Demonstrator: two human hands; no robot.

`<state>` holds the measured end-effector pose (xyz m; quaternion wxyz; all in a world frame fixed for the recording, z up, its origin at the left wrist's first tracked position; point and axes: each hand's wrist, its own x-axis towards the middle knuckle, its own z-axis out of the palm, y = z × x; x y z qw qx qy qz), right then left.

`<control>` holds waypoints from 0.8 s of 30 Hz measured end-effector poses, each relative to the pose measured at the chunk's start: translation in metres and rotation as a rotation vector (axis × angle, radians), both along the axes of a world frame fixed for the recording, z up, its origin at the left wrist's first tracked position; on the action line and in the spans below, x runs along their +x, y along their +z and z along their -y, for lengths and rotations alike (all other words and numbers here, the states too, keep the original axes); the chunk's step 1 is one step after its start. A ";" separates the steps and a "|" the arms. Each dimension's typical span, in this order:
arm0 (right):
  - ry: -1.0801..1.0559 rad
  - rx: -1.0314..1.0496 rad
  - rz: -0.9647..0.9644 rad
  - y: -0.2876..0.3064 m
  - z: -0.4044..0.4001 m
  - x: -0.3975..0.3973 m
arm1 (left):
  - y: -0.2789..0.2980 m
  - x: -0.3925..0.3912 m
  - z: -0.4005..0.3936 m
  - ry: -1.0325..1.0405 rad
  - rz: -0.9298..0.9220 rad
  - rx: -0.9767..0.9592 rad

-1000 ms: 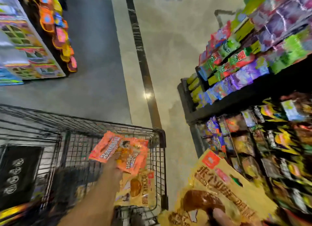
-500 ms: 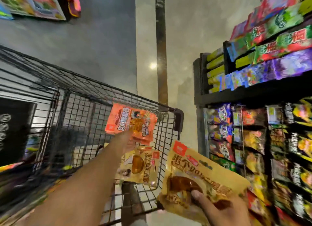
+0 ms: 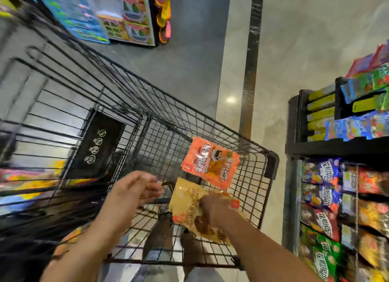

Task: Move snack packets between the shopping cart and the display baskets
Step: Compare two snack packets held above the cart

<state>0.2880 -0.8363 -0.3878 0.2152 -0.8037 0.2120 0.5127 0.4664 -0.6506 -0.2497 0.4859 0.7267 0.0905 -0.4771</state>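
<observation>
The black wire shopping cart [image 3: 271, 162] fills the middle of the view. An orange snack packet [image 3: 210, 162] rests in its near compartment, leaning on the wire, with no hand on it. Just left of it and lower, my left hand [image 3: 137, 188] hovers over the cart with loosely curled fingers and nothing in them. My right hand [image 3: 212, 206] reaches into the same compartment and grips a yellow snack packet [image 3: 187, 203] lying below the orange one. Whether another yellow packet lies beneath it is hidden.
On the right stand wire display baskets [image 3: 355, 197] full of colourful packets, under a black shelf [image 3: 336, 148] with more packets. A colourful display stand [image 3: 130, 22] is across the aisle. A black placard [image 3: 96, 149] hangs inside the cart. My feet show beneath the cart.
My left hand let go of the orange packet, which now rests in the cart. My right hand carried the yellow packet from beside the baskets into the cart.
</observation>
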 end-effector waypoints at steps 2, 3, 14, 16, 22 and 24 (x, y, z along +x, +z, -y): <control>0.044 -0.056 0.023 -0.019 -0.004 -0.004 | 0.015 -0.010 -0.018 0.000 0.020 0.017; 0.047 -0.098 0.045 -0.025 -0.005 -0.004 | 0.020 -0.017 -0.027 0.016 0.024 0.027; 0.148 -0.175 0.194 0.029 0.004 -0.044 | 0.095 -0.090 -0.092 0.140 0.255 0.080; 0.144 -0.146 0.252 0.051 -0.001 -0.055 | 0.110 -0.105 -0.102 0.176 0.282 0.062; -0.029 0.116 0.541 0.150 -0.039 -0.073 | 0.160 -0.159 -0.141 0.122 0.597 0.084; -0.044 0.206 0.681 0.192 -0.060 -0.073 | 0.180 -0.178 -0.157 0.140 0.718 0.132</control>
